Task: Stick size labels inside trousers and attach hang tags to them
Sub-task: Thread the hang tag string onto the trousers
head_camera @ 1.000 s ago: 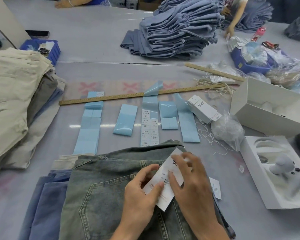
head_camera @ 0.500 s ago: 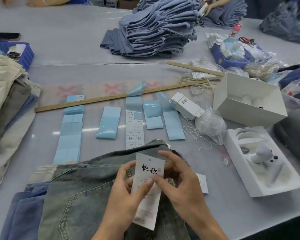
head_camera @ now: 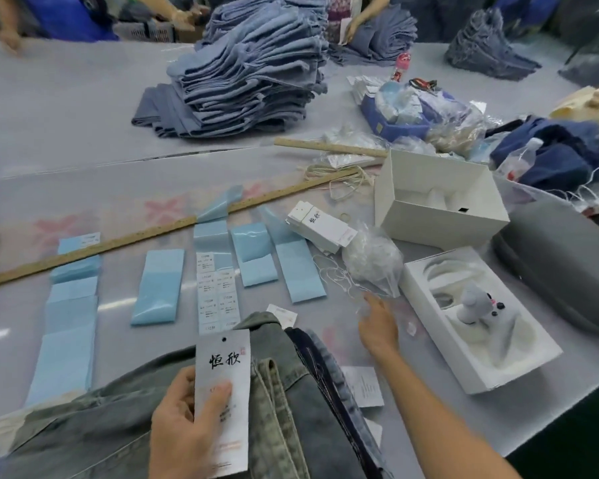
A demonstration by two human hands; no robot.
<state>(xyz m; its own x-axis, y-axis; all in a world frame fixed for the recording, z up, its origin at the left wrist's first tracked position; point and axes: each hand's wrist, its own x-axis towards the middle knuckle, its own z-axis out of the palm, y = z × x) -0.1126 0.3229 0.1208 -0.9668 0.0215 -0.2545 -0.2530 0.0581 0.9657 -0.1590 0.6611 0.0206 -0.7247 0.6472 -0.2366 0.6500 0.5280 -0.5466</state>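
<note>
Between my hands and the far edge of the table (head_camera: 66,108) I see blue label strips (head_camera: 159,285), one sheet of size labels (head_camera: 218,292) and a long wooden ruler (head_camera: 146,236) lying across them. Near the right edge stand two white boxes (head_camera: 440,198) and a clear bag (head_camera: 374,261) with threads. My left hand (head_camera: 184,423) holds the hang tag (head_camera: 222,399) upright, thumb on its face, over the trousers (head_camera: 284,402) at the near edge. My right hand (head_camera: 377,323) is spread, fingers relaxed, just beside the bag (touching or not, I cannot tell). A tall jeans stack (head_camera: 253,70) lies at the far side.
</note>
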